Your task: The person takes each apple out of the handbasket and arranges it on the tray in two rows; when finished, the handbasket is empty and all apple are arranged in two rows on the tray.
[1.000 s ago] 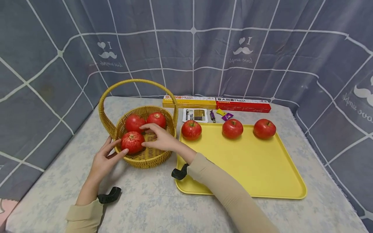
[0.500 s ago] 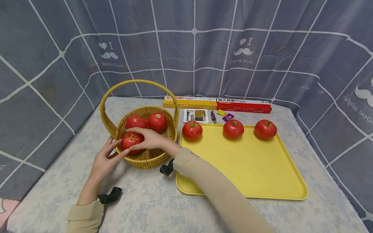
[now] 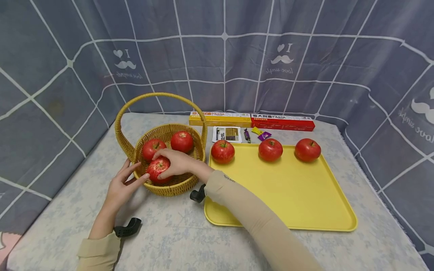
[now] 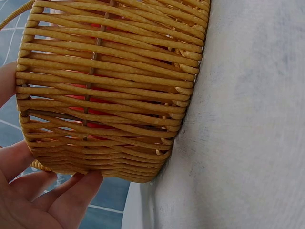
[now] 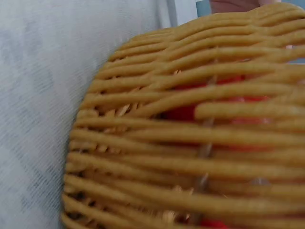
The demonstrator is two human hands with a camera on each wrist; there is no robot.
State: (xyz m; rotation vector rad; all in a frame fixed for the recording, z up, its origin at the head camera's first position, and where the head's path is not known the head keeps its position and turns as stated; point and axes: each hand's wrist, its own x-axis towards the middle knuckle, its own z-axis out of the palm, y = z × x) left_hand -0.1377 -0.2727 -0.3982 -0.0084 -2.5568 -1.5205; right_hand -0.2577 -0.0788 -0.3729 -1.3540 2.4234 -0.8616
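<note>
A yellow wicker basket (image 3: 176, 188) with a tall hoop handle stands at left on the table, holding three red apples. My left hand (image 3: 120, 188) grips its left rim, fingers at the outer wall and thumb over the edge; the left wrist view shows those fingers (image 4: 76, 195) against the weave. Inside, my right hand (image 3: 179, 163) holds the front apple (image 3: 156, 171) between thumb and fingers, covering its right side. Behind it lie the left apple (image 3: 150, 147) and the right apple (image 3: 182, 141). Through the basket wall (image 5: 228, 138), the right wrist view shows only patches of red.
Right of the basket lies a yellow tray (image 3: 288, 188), with three apples along its far edge, such as the middle apple (image 3: 270, 149). Behind are a yellow pasta box (image 3: 220, 120), a red pasta box (image 3: 283, 123), a flat packet (image 3: 227, 134) and wrapped candies (image 3: 264, 136).
My right hand has moved left and taken hold of the front apple, which has shifted slightly right and nearer. The left apple behind has turned and moved nearer. My left hand stays on the rim.
</note>
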